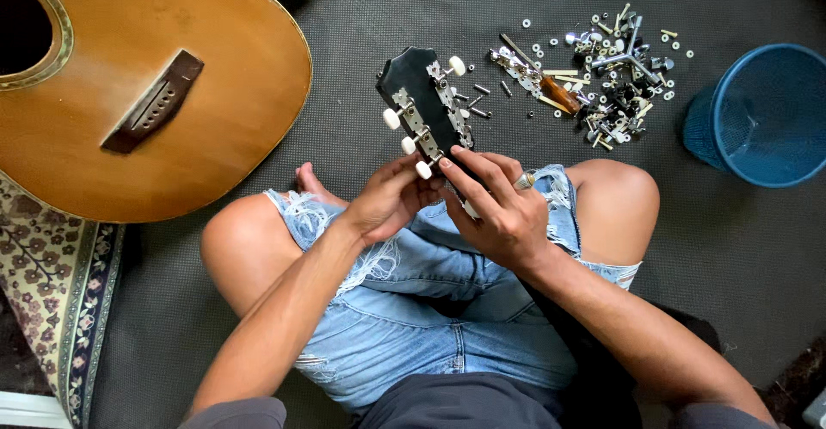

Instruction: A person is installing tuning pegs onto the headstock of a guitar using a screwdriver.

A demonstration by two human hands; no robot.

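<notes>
Both hands hold black guitar headstock (422, 93) over lap: left hand (391, 201) fingers pinching white tuner knob (423, 170), right hand (499, 209) fingers wrapped on neck. Loose hardware pile (602, 76) far right.

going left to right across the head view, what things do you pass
patterned rug → acoustic guitar body → left hand → black headstock → right hand → pile of small metal parts → blue mesh basket
</notes>
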